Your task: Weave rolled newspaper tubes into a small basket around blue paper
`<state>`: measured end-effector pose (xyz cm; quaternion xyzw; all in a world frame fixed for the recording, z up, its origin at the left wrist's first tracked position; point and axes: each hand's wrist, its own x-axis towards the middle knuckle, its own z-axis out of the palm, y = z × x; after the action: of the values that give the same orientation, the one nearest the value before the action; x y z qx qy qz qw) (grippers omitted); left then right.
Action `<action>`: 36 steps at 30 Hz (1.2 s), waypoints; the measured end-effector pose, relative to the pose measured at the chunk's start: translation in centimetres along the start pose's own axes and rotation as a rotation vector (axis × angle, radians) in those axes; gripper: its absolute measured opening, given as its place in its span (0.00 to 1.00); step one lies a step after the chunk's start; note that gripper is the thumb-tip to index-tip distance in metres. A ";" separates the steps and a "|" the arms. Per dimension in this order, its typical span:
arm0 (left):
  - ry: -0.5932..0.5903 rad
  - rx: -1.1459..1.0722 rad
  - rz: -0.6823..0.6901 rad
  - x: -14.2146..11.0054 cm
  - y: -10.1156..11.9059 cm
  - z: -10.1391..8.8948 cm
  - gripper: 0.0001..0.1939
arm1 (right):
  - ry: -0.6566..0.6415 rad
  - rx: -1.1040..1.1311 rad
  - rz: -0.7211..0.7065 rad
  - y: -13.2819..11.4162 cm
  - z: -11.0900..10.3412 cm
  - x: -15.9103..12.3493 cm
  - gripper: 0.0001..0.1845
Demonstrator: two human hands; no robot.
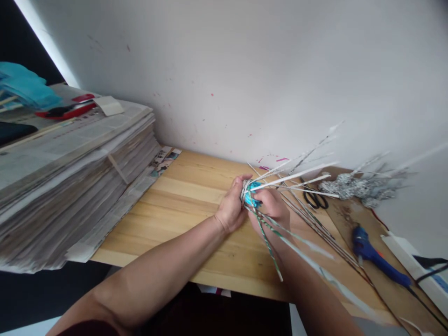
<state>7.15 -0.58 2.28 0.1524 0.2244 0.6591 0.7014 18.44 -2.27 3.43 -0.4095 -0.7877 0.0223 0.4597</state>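
- One woven paper piece (245, 191) is over the desk (189, 186), between a newspaper stack (87, 186) left and blue glue gun (373, 255) right.
- My left hand (231, 205) has its grip curled round the outside.
- My right hand (275, 207) has its grip closed on the blue core (252, 195).

The one view looks from head height, forward and down past the forearms (175, 263), with the left hand (231, 205) and right hand (276, 208) near mid-frame. Close above the counter (189, 186), it faces the wall (238, 70), reaching from paper stack (87, 172) to glue gun (380, 262).
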 end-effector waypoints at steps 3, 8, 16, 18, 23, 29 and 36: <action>0.021 0.015 0.002 -0.2 -0.6 0.0 0.15 | -0.030 -0.024 0.104 0.4 0.2 0.4 0.03; 0.023 0.124 -0.105 -0.3 -0.3 -0.3 0.17 | -0.196 0.215 0.321 1.3 -0.4 2.1 0.13; -0.003 0.204 -0.173 0.2 1.0 -0.3 0.29 | -0.325 0.370 0.442 1.3 -1.6 3.0 0.11; 0.035 0.207 -0.150 0.3 0.7 -0.4 0.30 | -0.338 0.394 0.435 1.1 -1.1 2.8 0.09; 0.105 0.090 -0.059 0.2 0.3 -0.3 0.25 | -0.267 0.142 0.402 0.1 0.6 2.8 0.07; 0.149 0.092 -0.073 1.2 1.4 -0.8 0.22 | -0.330 0.221 0.388 0.6 1.2 3.4 0.05; 0.029 0.035 -0.276 1.9 2.8 -1.5 0.41 | -0.188 0.390 0.357 1.4 -2.3 3.4 0.21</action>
<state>3.99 1.46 2.20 0.1228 0.2649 0.5543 0.7794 20.19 0.10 6.56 -0.4416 -0.7232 0.2919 0.4437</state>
